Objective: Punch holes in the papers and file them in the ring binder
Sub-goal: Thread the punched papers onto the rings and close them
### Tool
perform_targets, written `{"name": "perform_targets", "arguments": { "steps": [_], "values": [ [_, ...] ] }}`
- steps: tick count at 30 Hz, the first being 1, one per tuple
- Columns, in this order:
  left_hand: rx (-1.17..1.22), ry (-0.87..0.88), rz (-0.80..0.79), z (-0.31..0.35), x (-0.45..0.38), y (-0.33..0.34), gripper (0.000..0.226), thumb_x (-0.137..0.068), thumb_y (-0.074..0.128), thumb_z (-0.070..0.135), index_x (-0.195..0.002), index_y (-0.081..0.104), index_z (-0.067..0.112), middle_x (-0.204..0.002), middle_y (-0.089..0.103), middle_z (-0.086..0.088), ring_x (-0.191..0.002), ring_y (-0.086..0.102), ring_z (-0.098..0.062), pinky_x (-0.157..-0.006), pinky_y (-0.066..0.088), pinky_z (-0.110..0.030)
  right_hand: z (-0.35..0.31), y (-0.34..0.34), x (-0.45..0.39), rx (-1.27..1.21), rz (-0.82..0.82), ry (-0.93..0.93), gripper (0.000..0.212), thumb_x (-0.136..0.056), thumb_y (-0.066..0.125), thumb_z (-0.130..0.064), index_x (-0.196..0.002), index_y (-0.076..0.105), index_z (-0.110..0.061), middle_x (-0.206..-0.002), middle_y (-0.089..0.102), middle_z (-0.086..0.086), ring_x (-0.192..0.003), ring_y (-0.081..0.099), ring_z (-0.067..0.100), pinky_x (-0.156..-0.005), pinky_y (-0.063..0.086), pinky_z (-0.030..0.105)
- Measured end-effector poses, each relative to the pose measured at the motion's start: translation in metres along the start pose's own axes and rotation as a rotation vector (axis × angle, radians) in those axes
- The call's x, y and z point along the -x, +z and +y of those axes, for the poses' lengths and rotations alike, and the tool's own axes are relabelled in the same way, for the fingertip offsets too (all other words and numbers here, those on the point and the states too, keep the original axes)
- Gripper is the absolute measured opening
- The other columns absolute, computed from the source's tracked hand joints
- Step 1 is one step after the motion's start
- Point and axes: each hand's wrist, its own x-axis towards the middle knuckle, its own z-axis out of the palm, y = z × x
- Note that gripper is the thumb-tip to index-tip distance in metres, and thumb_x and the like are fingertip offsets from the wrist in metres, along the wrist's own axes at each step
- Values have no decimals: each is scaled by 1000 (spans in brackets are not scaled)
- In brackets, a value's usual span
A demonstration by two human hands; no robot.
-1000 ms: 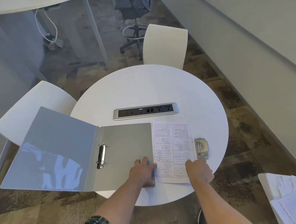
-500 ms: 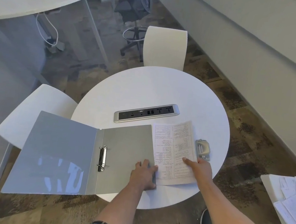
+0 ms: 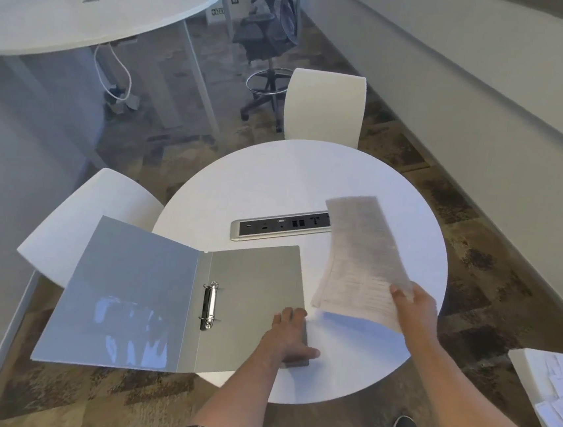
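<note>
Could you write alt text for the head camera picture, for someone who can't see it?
Seen from above, a person's right hand lifts a printed paper off a round white table, while the left hand rests on an open grey ring binder. White chairs stand around the table.

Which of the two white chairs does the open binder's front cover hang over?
The left chair: the binder cover juts past the table edge above its seat. The far chair stands clear of it.
</note>
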Motion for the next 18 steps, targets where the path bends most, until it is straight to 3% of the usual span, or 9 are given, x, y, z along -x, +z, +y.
{"name": "perform_targets", "arguments": {
  "steps": [4, 6, 9, 13, 15, 18],
  "values": [
    [25, -223, 137, -16, 9, 3, 126, -71, 74, 64, -161, -5, 26, -169, -19, -12, -156, -11, -39, -122, 2, -61, -8, -1, 7, -172, -48, -7, 4, -100, 65, -30, -100, 69, -31, -102, 74, -5, -93, 70, 29, -85, 61, 49],
    [71, -290, 50, -31, 10, 9, 137, -65, 78, 70, -160, -13, 29, -167, -25, -13, -155, -10, -42, -122, 9, -63, -10, 3, 12, -204, -90, 5, 6, -99, 67, -29, -104, 69, -30, -105, 74, -5, -94, 70, 30, -82, 59, 45],
    [3, -236, -52, -47, 13, 18, 142, -67, 82, 64, -158, -21, 30, -164, -34, -11, -155, -14, -43, -121, 21, -62, -5, 12, 18, -236, -159, 39, 18, -97, 70, -28, -115, 67, -26, -106, 76, -6, -96, 71, 30, -80, 60, 44],
    [-80, -202, -128, -36, 13, 16, 135, -67, 83, 63, -162, -7, 28, -165, -31, -14, -154, -12, -46, -123, 22, -56, -7, 22, 28, -257, -246, 88, 14, -95, 73, -20, -108, 73, -22, -100, 80, -3, -88, 76, 22, -73, 58, 32],
    [-101, -201, -181, -27, 10, 17, 132, -64, 83, 68, -163, 2, 32, -167, -27, -12, -155, -10, -45, -124, 19, -53, -6, 26, 31, -234, -314, 106, 14, -94, 74, -18, -107, 74, -21, -97, 81, -3, -86, 78, 21, -75, 60, 36],
    [-112, -217, -242, -13, 6, 20, 134, -62, 81, 73, -162, 3, 32, -172, 2, -7, -157, 1, -37, -127, 17, -45, -2, 28, 31, -168, -387, 119, 17, -93, 75, -19, -110, 75, -19, -100, 81, 0, -92, 78, 28, -86, 62, 47]
  ]
}}
